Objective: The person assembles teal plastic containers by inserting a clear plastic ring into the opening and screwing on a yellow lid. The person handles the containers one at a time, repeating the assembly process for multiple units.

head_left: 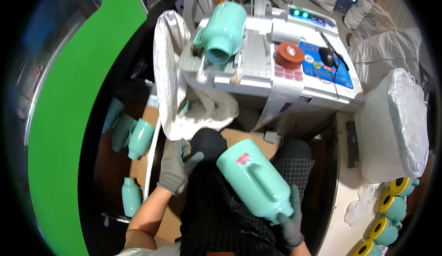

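Observation:
Across my lap lies a glossy mint-green plastic jug (pixel 244 175) with a moulded handle and a small red-and-white sticker near its base. My right hand (pixel 291 224), in a grey glove, is closed round its neck end at the lower right. By my left knee, my gloved left hand (pixel 177 161) holds nothing that I can see; its thumb stands apart from the curled fingers. A second mint-green jug (pixel 225 28) rests on its side on the perforated plate (pixel 255 53) of the machine ahead, its open mouth toward me.
Several similar jugs (pixel 131 196) lie in the bin at left, beside the green machine panel (pixel 60 118). A white sack (pixel 168 72) hangs open beside the bench. On the bench are an orange tape roll (pixel 289 56) and a mouse (pixel 327 57). Yellow-rimmed green pieces (pixel 391 205) line the right.

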Available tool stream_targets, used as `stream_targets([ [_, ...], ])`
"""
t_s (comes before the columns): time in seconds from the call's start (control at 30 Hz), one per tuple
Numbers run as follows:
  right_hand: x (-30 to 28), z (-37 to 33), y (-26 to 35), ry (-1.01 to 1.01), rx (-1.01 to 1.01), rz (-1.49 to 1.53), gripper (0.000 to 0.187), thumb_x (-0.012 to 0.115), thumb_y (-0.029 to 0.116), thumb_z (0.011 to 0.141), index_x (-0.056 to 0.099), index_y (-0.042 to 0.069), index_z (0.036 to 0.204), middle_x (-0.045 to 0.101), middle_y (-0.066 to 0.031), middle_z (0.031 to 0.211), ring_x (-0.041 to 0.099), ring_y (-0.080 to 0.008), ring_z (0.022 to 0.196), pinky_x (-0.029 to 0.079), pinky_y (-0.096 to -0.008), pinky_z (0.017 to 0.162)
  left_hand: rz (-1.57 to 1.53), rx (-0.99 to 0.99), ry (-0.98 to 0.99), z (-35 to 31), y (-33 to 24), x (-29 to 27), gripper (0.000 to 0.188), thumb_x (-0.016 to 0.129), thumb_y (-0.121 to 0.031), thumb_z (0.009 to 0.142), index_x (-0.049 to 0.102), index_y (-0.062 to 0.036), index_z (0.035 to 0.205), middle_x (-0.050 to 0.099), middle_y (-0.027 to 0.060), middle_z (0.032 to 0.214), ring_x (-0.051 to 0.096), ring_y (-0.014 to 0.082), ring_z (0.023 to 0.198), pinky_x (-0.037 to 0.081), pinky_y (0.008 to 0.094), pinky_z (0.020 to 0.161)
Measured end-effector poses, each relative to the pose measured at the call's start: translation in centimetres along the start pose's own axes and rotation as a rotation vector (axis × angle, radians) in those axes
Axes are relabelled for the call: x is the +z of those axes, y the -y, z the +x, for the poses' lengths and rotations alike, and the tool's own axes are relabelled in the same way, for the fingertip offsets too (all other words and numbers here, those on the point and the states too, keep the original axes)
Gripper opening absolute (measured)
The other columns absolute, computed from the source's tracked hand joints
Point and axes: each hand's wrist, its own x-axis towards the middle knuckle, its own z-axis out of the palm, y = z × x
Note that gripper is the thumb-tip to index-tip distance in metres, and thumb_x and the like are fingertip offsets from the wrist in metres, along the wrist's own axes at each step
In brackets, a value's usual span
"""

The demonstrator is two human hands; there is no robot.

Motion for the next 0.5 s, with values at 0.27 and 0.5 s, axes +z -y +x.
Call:
stream_targets([
  [0.27,-0.7,6.3,7.2,-0.244,-0.584,-0.012,0.096,0.061,0.047,0.094,0.018,0.002,0.167,0.033,-0.0207,0.165,0.043,-0.0335,0.147,0.040,-0.0465,0.118,0.524,1.143,-0.723,23.6,-9.7,-2.7,0.063,0.066,-0.010,0.085,0.053,-0.0213,0.145,0.050,0.0102,0.151,0.046,0.0415,0.138,0.042,0.0590,0.112],
  [0.5,2.1,11.5,11.2,-0.308,-0.814,-0.178,0.101,0.069,0.047,0.094,0.017,0.001,0.167,0.028,-0.0178,0.169,0.039,-0.0317,0.150,0.035,-0.0455,0.122,0.274,1.220,-0.634,20.8,-11.9,-6.5,0.065,0.074,-0.018,0.080,0.057,-0.0237,0.142,0.057,0.0069,0.147,0.049,0.0367,0.137,0.040,0.0562,0.118],
])
